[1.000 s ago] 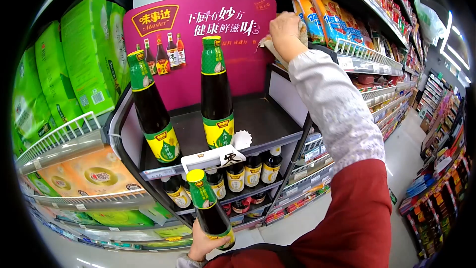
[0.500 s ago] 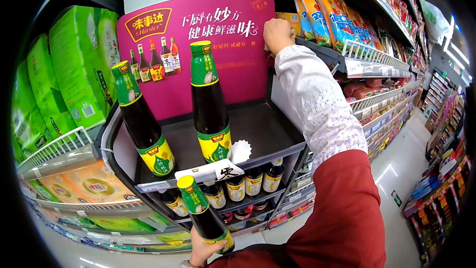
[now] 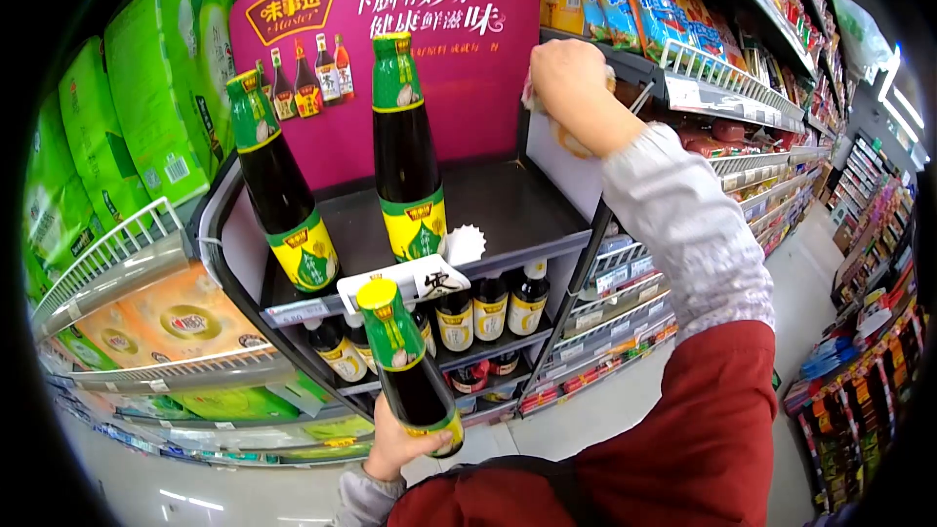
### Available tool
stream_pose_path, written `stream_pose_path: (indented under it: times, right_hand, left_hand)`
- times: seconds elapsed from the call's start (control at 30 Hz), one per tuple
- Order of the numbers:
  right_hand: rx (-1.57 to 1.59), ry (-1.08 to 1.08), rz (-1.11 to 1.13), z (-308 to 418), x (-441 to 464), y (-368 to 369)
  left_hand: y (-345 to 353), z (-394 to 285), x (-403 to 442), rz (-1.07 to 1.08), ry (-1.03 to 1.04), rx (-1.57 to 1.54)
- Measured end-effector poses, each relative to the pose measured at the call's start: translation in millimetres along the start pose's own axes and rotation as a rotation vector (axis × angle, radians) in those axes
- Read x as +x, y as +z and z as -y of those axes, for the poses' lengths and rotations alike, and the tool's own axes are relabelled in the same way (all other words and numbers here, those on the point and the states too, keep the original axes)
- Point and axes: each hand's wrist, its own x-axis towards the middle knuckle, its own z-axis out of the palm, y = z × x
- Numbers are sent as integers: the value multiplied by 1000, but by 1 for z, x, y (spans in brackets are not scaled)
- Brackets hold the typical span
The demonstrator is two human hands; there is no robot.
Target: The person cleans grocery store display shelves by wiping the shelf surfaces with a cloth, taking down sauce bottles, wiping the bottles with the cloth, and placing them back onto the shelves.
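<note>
My left hand (image 3: 393,441) is wrapped round the lower part of a dark sauce bottle (image 3: 418,385) with a green neck label and yellow cap, held tilted before the display rack. My right hand (image 3: 571,83) is closed on a crumpled cloth (image 3: 611,80) at the top of the rack's right side panel (image 3: 559,168); most of the cloth is hidden under the fingers. Two similar bottles, one on the left (image 3: 283,190) and one in the middle (image 3: 402,151), stand on the dark top shelf (image 3: 488,200).
A purple advertising board (image 3: 459,98) backs the rack. A white price sign (image 3: 405,283) sits on its front edge, above smaller bottles (image 3: 488,312) on the lower shelf. Green tissue packs (image 3: 156,98) fill the left shelves. Snack bags (image 3: 634,5) and wire-fronted shelves are on the right.
My right hand and the cloth have moved from the board's right edge down and right onto the side panel. The held bottle has risen slightly in view. The camera view has tilted a little.
</note>
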Motion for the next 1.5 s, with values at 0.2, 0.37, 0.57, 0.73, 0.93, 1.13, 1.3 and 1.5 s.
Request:
stream_pose_path:
  times: [0.2, 0.37, 0.57, 0.73, 0.93, 1.13, 1.3, 1.5]
  right_hand:
    - [274, -172, -37, -26, -120, -21]
    - [582, -174, 93, -80, -192, -25]
    - [1022, -142, 510, -142, -270, 8]
    - [1220, -97, 616, -168, -319, 42]
    - [1323, -66, 655, -190, -339, 78]
    - [1361, -134, 699, -191, -338, 114]
    - [1466, -173, 706, -192, -337, 132]
    - [1501, -196, 747, -190, -329, 146]
  left_hand:
    - [23, -47, 42, 20, 89, -124]
    - [65, -96, 102, -34, 344, 94]
    - [105, -95, 180, -197, 512, 110]
    - [113, -88, 235, -319, 575, 230]
    - [121, -81, 274, -486, 515, 335]
    - [123, -57, 317, -521, 350, 321]
    - [112, -33, 343, -467, 168, 366]
    - [115, -28, 350, -443, 157, 341]
